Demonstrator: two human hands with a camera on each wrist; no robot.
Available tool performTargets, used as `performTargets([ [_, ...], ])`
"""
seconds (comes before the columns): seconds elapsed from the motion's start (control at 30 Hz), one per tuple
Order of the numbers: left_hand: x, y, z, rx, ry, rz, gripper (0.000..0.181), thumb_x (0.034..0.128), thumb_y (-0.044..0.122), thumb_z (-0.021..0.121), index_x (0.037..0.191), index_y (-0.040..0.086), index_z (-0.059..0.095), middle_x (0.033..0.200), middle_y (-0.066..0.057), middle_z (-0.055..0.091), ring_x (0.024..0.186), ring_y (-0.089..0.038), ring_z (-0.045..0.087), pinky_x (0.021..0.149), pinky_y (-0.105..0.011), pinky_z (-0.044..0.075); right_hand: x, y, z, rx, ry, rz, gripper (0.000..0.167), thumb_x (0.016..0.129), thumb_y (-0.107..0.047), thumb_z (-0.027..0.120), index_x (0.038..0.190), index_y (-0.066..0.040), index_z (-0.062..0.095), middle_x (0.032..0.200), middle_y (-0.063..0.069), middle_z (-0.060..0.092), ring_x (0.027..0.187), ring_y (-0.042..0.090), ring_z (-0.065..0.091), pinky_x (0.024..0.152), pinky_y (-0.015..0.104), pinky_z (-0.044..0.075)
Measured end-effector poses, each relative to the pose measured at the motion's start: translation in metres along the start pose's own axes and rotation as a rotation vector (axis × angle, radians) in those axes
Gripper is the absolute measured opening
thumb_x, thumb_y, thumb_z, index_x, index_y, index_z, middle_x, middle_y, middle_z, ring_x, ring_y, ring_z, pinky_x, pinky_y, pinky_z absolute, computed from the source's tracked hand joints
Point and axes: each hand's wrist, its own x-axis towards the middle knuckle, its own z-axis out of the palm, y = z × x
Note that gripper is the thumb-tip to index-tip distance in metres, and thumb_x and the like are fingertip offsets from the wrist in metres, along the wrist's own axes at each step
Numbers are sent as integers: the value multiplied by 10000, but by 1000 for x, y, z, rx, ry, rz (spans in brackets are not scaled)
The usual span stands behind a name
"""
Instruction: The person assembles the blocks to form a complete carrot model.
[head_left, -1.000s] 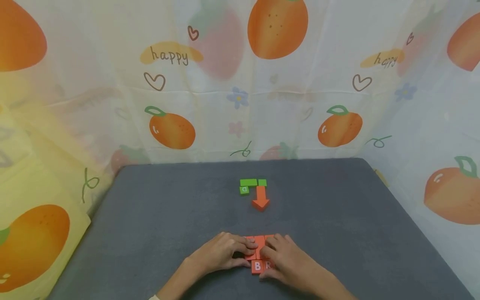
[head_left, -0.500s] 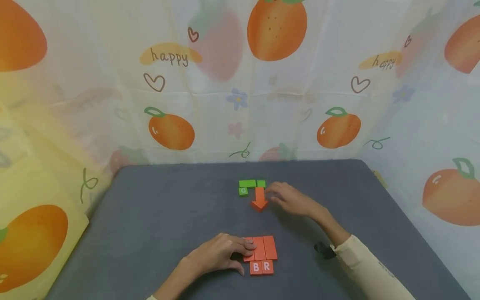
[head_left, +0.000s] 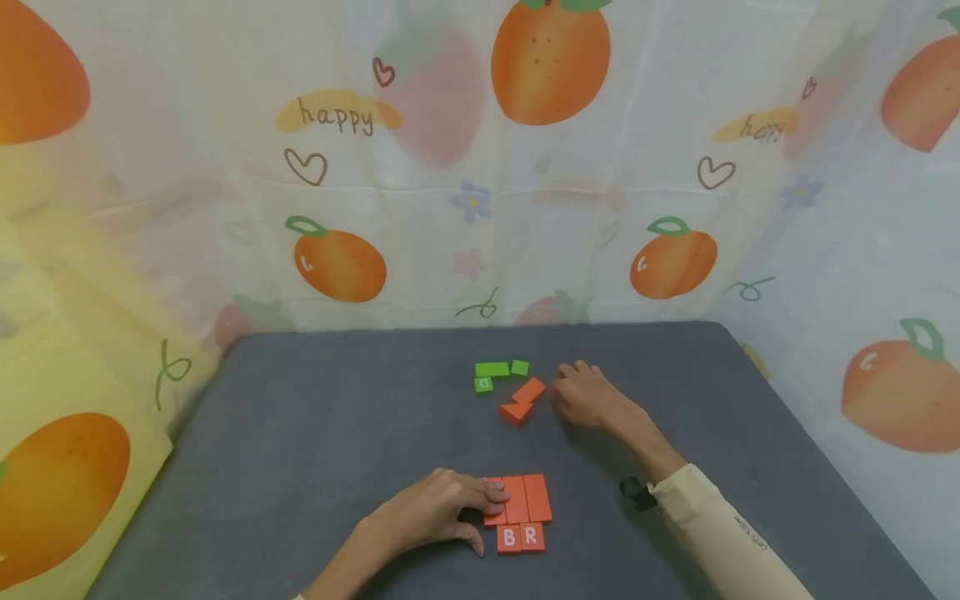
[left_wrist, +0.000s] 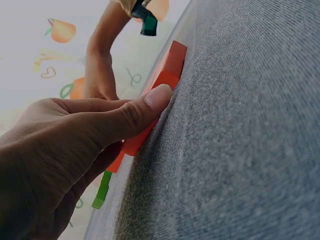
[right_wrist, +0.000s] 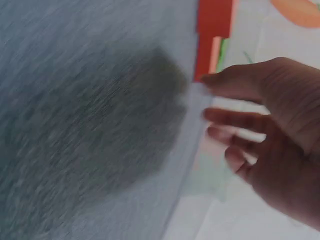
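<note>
In the head view, the fingers of my left hand [head_left: 438, 510] rest on the leftmost of several flat red blocks [head_left: 537, 498] set side by side. Its thumb lies apart to the left of two red letter blocks, B [head_left: 509, 538] and R [head_left: 532, 537]. Farther back, my right hand [head_left: 592, 396] is beside a slanted orange-red bar [head_left: 528, 390], which meets an orange-red triangular block [head_left: 516, 413]. In the right wrist view, that hand's thumb and fingers are spread apart with nothing between them. Whether the thumb touches the red bar [right_wrist: 203, 57] is unclear.
A long green block [head_left: 492, 369], a small green block [head_left: 520, 367] and a green letter block [head_left: 483, 385] lie behind the orange-red pieces. The grey tabletop [head_left: 337, 417] is backed by a fruit-print curtain [head_left: 420, 250].
My right hand has left the red blocks and gone up to the orange-red pieces. The bar, once straight above the triangle, now slants right; the small green block has turned. My left hand stays.
</note>
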Motion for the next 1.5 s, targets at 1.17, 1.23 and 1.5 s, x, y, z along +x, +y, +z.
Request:
performTargets([
  [1.17, 2, 1, 2, 8, -1, -19, 484, 843, 353, 832, 1265, 125, 767, 1354, 15, 727, 1277, -87, 679, 1003, -209, 573, -38, 10, 1, 90, 98, 75, 193, 857, -83, 829, 991, -43, 697, 938, 95, 664, 836, 257, 609, 713, 481, 533],
  [1.23, 2, 1, 2, 11, -2, -25, 485, 846, 354, 830, 1269, 128, 765, 1355, 19, 727, 1279, -85, 677, 1004, -213, 574, -45, 6, -3, 91, 98, 68, 221, 843, -96, 844, 1001, -45, 698, 942, 83, 655, 834, 236, 600, 712, 460, 532],
  [1.5, 0, 4, 1, 14, 7, -52, 474, 853, 372, 826, 1258, 132, 772, 1343, 30, 733, 1267, -80, 683, 1002, -227, 581, -68, -18, -17, 148, 101, -41, 261, 832, -113, 871, 1039, -83, 714, 977, 31, 671, 852, 167, 623, 732, 381, 561],
])
